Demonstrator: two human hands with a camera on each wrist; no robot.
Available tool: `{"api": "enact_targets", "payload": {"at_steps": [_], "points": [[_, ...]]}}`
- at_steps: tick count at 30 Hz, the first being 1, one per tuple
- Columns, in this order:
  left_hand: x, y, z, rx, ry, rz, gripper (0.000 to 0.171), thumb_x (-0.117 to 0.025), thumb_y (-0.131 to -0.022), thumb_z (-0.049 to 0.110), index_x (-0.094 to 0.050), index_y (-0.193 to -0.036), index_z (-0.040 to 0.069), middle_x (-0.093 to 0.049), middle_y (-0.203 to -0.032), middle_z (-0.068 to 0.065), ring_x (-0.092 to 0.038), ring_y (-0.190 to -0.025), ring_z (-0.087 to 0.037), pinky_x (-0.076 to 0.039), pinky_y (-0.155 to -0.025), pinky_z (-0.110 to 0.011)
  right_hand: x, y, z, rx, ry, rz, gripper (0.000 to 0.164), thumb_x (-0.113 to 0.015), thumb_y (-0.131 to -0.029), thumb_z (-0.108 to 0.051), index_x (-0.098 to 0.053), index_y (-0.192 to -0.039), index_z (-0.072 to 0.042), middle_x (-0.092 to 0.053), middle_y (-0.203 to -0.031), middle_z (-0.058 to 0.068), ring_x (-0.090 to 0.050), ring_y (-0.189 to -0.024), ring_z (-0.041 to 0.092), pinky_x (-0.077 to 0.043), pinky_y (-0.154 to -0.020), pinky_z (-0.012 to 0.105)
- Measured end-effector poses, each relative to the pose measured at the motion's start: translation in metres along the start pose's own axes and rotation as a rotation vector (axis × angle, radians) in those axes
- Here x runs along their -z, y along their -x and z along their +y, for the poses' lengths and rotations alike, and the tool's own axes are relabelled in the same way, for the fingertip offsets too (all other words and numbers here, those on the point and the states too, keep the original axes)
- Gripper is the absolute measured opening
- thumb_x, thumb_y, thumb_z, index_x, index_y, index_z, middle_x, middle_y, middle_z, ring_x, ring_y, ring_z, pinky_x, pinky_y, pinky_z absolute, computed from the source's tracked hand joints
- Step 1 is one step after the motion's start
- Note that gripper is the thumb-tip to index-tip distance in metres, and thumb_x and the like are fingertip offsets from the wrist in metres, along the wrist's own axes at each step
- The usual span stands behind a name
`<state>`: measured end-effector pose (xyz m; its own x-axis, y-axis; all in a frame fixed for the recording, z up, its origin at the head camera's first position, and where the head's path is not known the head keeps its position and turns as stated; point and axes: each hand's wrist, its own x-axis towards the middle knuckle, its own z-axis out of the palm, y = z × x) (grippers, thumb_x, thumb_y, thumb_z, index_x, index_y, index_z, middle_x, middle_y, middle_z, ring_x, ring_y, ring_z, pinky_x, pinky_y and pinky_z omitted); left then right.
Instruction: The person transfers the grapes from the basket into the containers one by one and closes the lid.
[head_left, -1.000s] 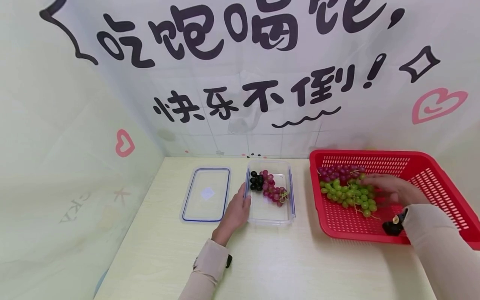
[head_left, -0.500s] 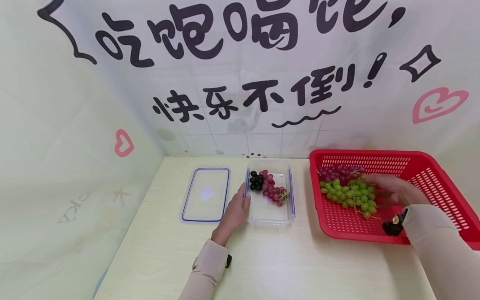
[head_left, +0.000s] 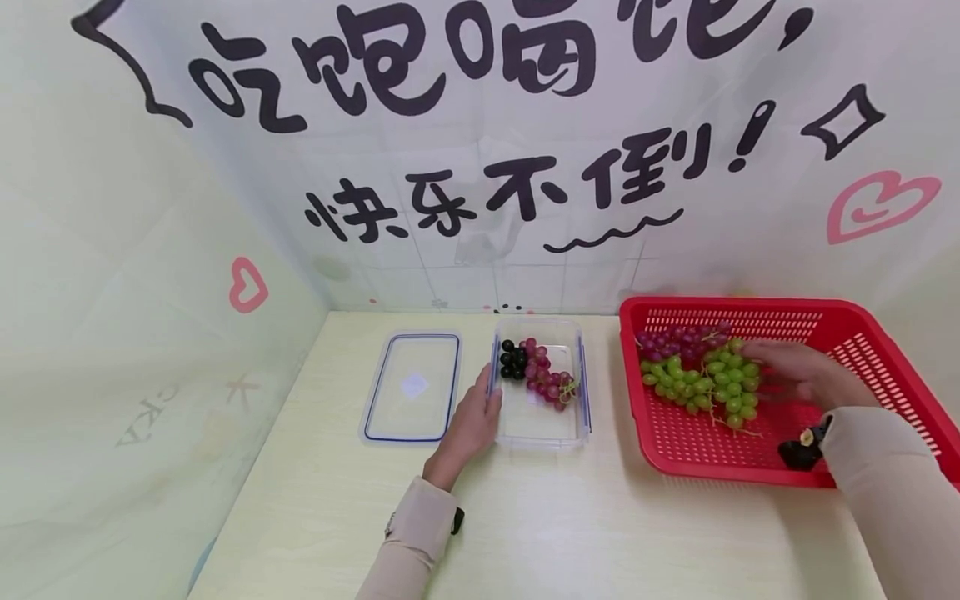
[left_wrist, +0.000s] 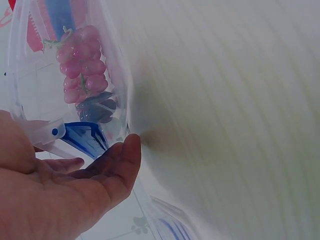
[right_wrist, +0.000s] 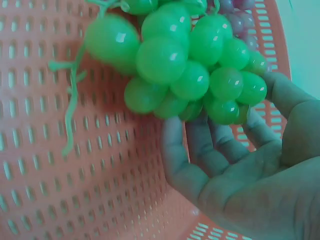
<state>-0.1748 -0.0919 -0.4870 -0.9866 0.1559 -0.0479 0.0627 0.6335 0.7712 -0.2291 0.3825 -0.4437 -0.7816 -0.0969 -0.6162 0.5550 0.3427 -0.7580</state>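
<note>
My left hand holds the left side of a clear plastic food container, its fingers around the blue-edged latch. Inside lie a small black grape bunch and a pink grape bunch. In a red basket on the right, my right hand grips a bunch of green grapes, thumb at one side and fingertips underneath. Another green grape bunch and a purple grape bunch lie beside it, toward the basket's left wall.
The container's lid, clear with a blue seal, lies flat left of the container. A printed cloth hangs behind the pale table. The basket's raised rim stands between the container and the grapes.
My right hand has shifted slightly right and back with the gripped green bunch, which now parts from the other green grapes. My left hand and the container have stayed in place.
</note>
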Motion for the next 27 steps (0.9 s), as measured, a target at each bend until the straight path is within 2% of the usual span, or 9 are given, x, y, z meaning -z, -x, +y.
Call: {"api": "enact_targets", "payload": {"at_steps": [4,9,12,15,19,23,27], "points": [[0.001,0.0,0.0,0.013,0.007,0.003,0.055,-0.037,-0.108,0.018,-0.019,-0.156,-0.002,-0.054,-0.132,-0.03,-0.056,-0.109,-0.035,-0.043,-0.106,-0.053,0.005,0.001,0.0,0.014,-0.013,-0.02,0.043,-0.047,-0.101,-0.051,-0.047,-0.134,-0.024,-0.04,-0.138,0.015,-0.052,-0.114,0.026,-0.054,-0.097,0.047],[0.001,0.001,0.0,0.006,0.027,-0.001,0.055,-0.037,-0.108,0.017,-0.019,-0.156,-0.003,-0.053,-0.134,-0.03,-0.056,-0.113,-0.036,-0.04,-0.109,-0.053,0.007,0.004,-0.001,0.029,-0.004,-0.045,0.036,-0.045,-0.101,-0.052,-0.045,-0.131,-0.032,-0.038,-0.139,0.014,-0.047,-0.122,0.032,-0.052,-0.098,0.048],[0.001,0.001,-0.001,-0.002,0.033,-0.004,0.056,-0.037,-0.108,0.017,-0.018,-0.156,-0.003,-0.051,-0.138,-0.031,-0.054,-0.12,-0.037,-0.037,-0.112,-0.053,0.009,0.005,0.0,0.039,-0.009,-0.053,0.022,-0.045,-0.101,-0.052,-0.048,-0.119,-0.039,-0.049,-0.125,0.001,-0.053,-0.112,0.024,-0.053,-0.097,0.047],[0.001,0.0,-0.001,-0.005,0.03,-0.006,0.056,-0.037,-0.108,0.017,-0.018,-0.156,-0.003,-0.054,-0.133,-0.029,-0.055,-0.117,-0.036,-0.039,-0.111,-0.053,0.009,0.005,0.0,0.047,-0.017,-0.055,0.009,-0.048,-0.1,-0.05,-0.05,-0.108,-0.045,-0.053,-0.106,-0.016,-0.058,-0.101,0.014,-0.053,-0.097,0.047],[0.0,-0.001,-0.002,0.003,0.029,-0.013,0.056,-0.037,-0.108,0.018,-0.018,-0.157,-0.002,-0.058,-0.12,-0.027,-0.057,-0.106,-0.034,-0.043,-0.107,-0.052,0.009,0.007,0.002,0.055,-0.008,-0.049,0.01,-0.05,-0.099,-0.05,-0.048,-0.109,-0.048,-0.053,-0.101,-0.022,-0.059,-0.098,0.01,-0.053,-0.099,0.048],[0.0,-0.001,-0.002,0.011,0.032,-0.014,0.056,-0.037,-0.108,0.018,-0.018,-0.157,-0.001,-0.056,-0.129,-0.027,-0.056,-0.11,-0.034,-0.04,-0.11,-0.053,0.011,0.011,0.002,0.059,-0.034,-0.047,0.008,-0.05,-0.1,-0.05,-0.05,-0.107,-0.048,-0.055,-0.099,-0.024,-0.059,-0.096,0.008,-0.054,-0.097,0.045],[0.0,0.0,-0.001,0.014,0.036,-0.013,0.056,-0.037,-0.108,0.019,-0.018,-0.157,-0.002,-0.055,-0.13,-0.027,-0.055,-0.112,-0.035,-0.038,-0.111,-0.053,0.014,0.013,0.0,0.04,-0.061,-0.044,0.005,-0.05,-0.1,-0.049,-0.052,-0.104,-0.048,-0.056,-0.096,-0.025,-0.06,-0.095,0.008,-0.055,-0.095,0.043]]}}
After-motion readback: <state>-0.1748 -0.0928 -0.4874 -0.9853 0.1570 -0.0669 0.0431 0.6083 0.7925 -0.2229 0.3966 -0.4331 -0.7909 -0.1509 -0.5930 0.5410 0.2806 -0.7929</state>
